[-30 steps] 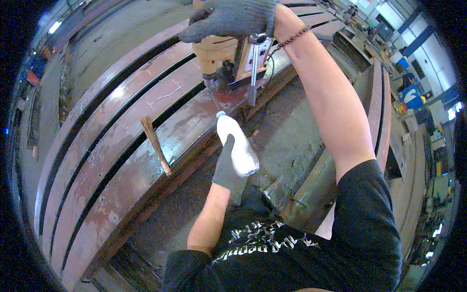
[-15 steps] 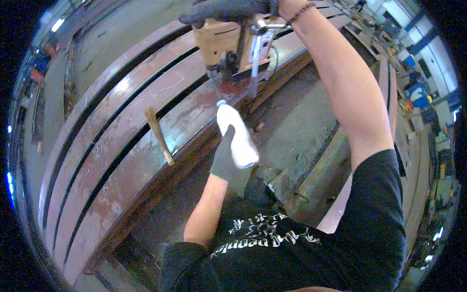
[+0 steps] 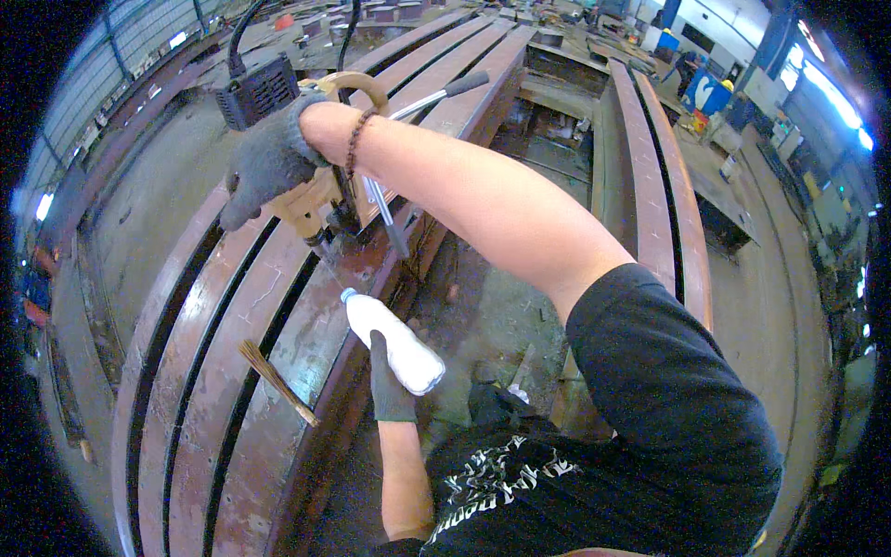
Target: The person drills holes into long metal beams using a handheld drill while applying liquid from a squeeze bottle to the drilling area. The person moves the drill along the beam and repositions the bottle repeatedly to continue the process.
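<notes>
My left hand (image 3: 388, 395), in a grey glove, is wrapped round a white plastic bottle (image 3: 397, 345) with a blue cap. The bottle is tilted, cap up and to the left, towards the drill bit (image 3: 320, 249). A thin pale streak shows between cap and bit. My right hand (image 3: 271, 162), also gloved, lies over the tan drill machine (image 3: 304, 206) with its fingers stretched out; its palm side is hidden. The machine stands on a brown steel beam (image 3: 278, 320) and carries metal lever handles (image 3: 385, 215). A straw-bristled brush (image 3: 277, 382) lies on the beams, nearer to me.
Several long brown steel beams run side by side, with dark gaps between them. More beams (image 3: 650, 176) stand to the right, past a cluttered strip of floor (image 3: 492, 316). A black cable (image 3: 238, 37) rises from the machine. Another person (image 3: 685, 67) is far off at the upper right.
The whole view has swung, so the drill machine, bottle and brush appear lower and further left. My right hand stays over the machine, and the bottle still points at the bit.
</notes>
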{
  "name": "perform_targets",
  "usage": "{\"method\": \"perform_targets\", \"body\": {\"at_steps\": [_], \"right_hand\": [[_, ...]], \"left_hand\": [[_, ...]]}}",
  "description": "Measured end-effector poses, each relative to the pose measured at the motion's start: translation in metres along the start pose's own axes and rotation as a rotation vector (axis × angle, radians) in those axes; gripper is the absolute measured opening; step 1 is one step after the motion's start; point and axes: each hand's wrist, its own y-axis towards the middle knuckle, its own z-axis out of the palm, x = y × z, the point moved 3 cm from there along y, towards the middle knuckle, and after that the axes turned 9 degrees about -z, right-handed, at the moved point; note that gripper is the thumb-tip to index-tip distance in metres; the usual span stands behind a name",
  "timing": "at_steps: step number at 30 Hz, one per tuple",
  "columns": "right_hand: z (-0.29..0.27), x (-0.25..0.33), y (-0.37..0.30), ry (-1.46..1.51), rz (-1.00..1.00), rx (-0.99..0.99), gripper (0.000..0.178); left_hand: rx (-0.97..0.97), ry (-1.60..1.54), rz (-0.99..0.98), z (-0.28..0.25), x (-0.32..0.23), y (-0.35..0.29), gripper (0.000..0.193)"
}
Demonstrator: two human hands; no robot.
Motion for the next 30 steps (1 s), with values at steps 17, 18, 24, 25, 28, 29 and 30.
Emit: {"method": "perform_targets", "body": {"at_steps": [17,18,24,25,28,29,30], "right_hand": [[0.002,0.004,0.003,-0.01,0.074,-0.049,0.063],[0.002,0.009,-0.002,-0.01,0.11,-0.045,0.063],[0.013,-0.019,0.012,-0.062,0.064,-0.098,0.061],[0.015,-0.024,0.014,-0.06,0.037,-0.098,0.062],[0.005,-0.002,0.002,-0.062,0.035,-0.062,0.063],[0.008,-0.013,0.009,-0.061,-0.041,-0.094,0.064],[0.009,-0.013,0.016,-0.054,-0.035,-0.099,0.064]], "left_hand": [[-0.02,0.068,0.04,0.0,0.005,-0.003,0.076],[0.001,0.065,0.041,-0.001,0.005,-0.003,0.076],[0.087,0.002,-0.033,-0.009,0.01,0.007,0.075],[0.075,0.006,-0.035,-0.001,0.009,0.003,0.075],[0.017,0.007,-0.015,0.012,0.005,-0.009,0.075],[-0.002,0.004,-0.008,0.016,0.005,-0.009,0.075],[-0.002,0.008,0.002,0.014,0.003,-0.012,0.075]]}}
